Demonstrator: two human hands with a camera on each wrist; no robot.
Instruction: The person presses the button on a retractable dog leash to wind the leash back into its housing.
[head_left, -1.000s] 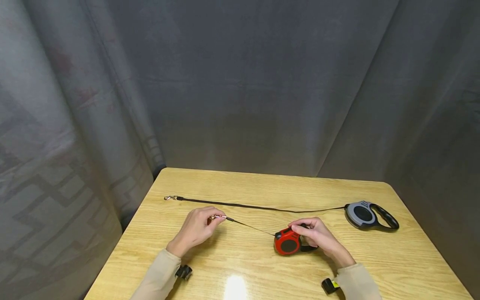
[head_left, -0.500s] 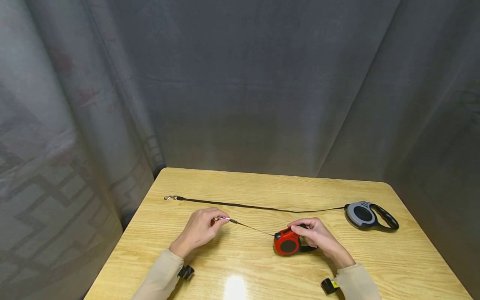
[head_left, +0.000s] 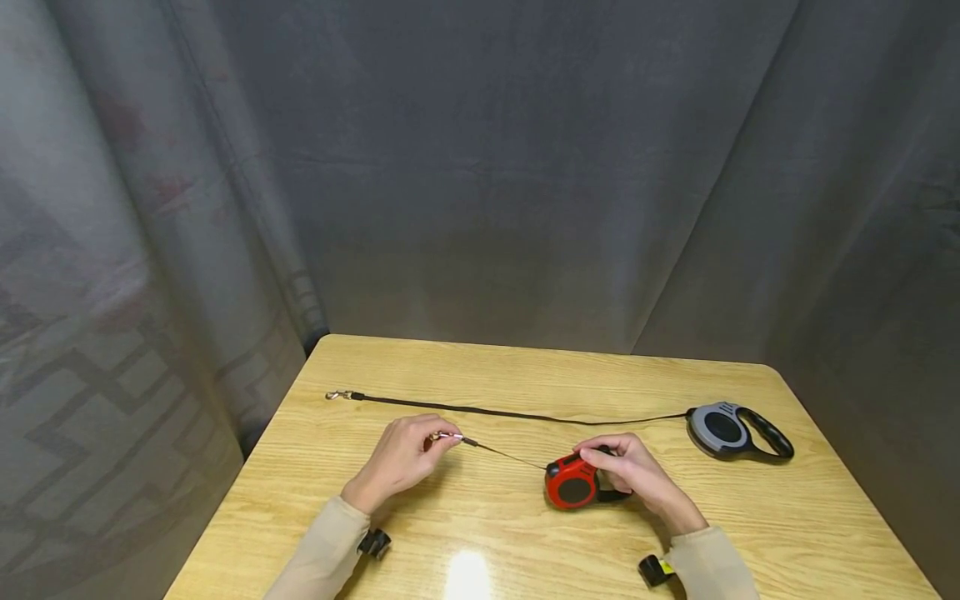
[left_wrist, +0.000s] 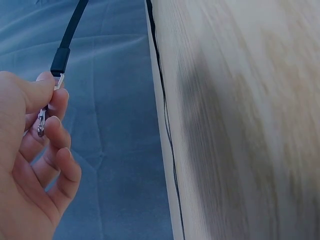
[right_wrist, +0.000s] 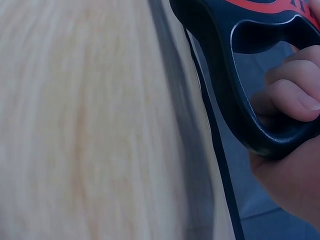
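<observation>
Between the thumb and index finger of my left hand [head_left: 401, 458] is the metal snap hook [left_wrist: 41, 122] of a red retractable dog leash [head_left: 572, 492]. My right hand [head_left: 639, 473] grips that leash by its black looped handle [right_wrist: 220, 85], the fingers curled through the loop. A short stretch of dark cord [head_left: 510, 456] runs nearly straight from the hook to the casing. Behind both hands a second retractable leash, grey and black [head_left: 723, 429], lies on the table, its black strap [head_left: 487, 410] drawn out to the left.
The wooden table [head_left: 465, 358] has rounded far corners. Grey curtains [head_left: 480, 208] hang behind it and along both sides. The grey leash's snap hook [head_left: 339, 395] lies near the table's left edge. Each wrist wears a small black camera.
My left hand has shifted slightly right with the snap hook, and the cord between the hook and the red casing is a little shorter. My right hand has stayed nearly still.
</observation>
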